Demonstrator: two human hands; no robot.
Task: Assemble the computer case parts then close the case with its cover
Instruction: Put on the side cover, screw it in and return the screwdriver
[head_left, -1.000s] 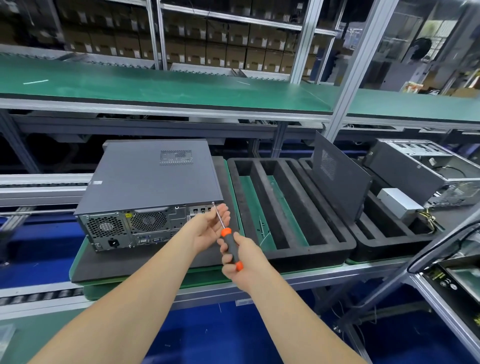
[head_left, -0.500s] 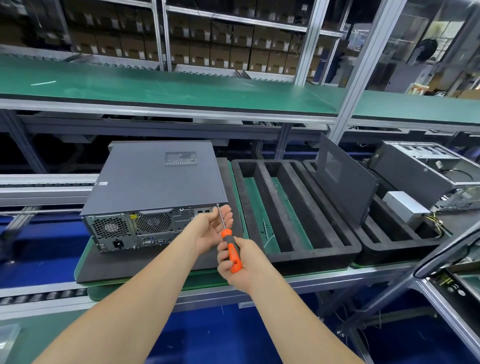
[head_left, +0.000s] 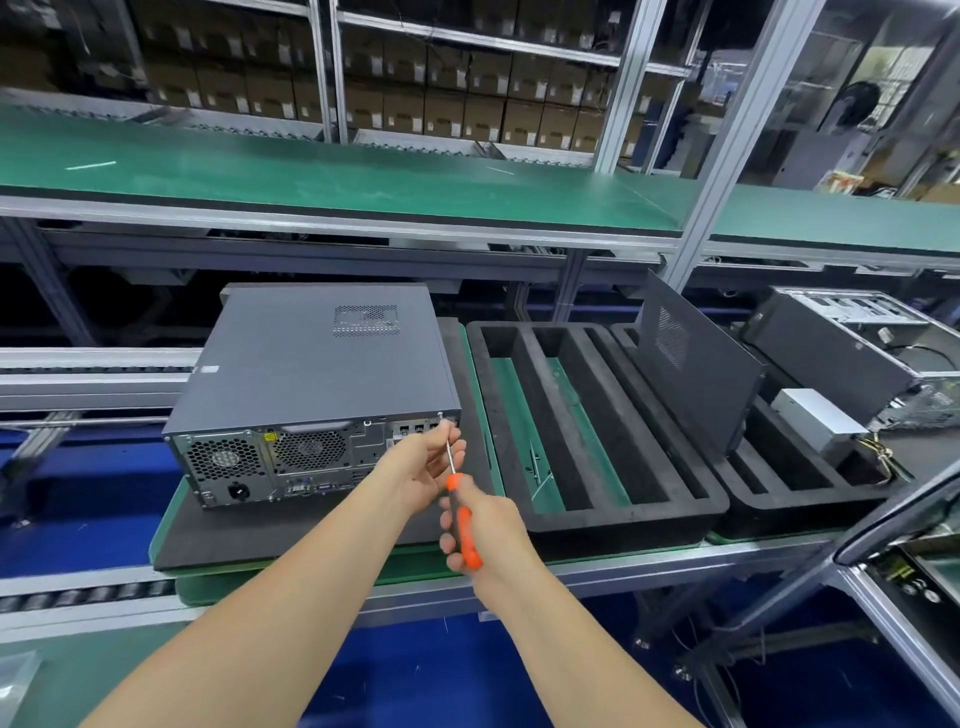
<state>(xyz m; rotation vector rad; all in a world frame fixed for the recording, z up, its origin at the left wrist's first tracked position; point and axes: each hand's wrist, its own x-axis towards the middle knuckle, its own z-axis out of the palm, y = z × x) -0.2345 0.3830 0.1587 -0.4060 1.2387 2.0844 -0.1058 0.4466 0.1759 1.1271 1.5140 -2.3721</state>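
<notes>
Seating the tip on the cover screw (head_left: 440, 415) at the rear top corner, I judge the computer case (head_left: 311, 364) heavy and stiff enough to stay put on its black foam pad (head_left: 249, 535). Any lift belongs under its bottom edges. The tiny screw is the slippery part. My right hand (head_left: 485, 535) wraps closed round the orange handle of the screwdriver (head_left: 464, 525), while my left hand (head_left: 421, 467), half curled, pinches the bare shaft near the tip.
</notes>
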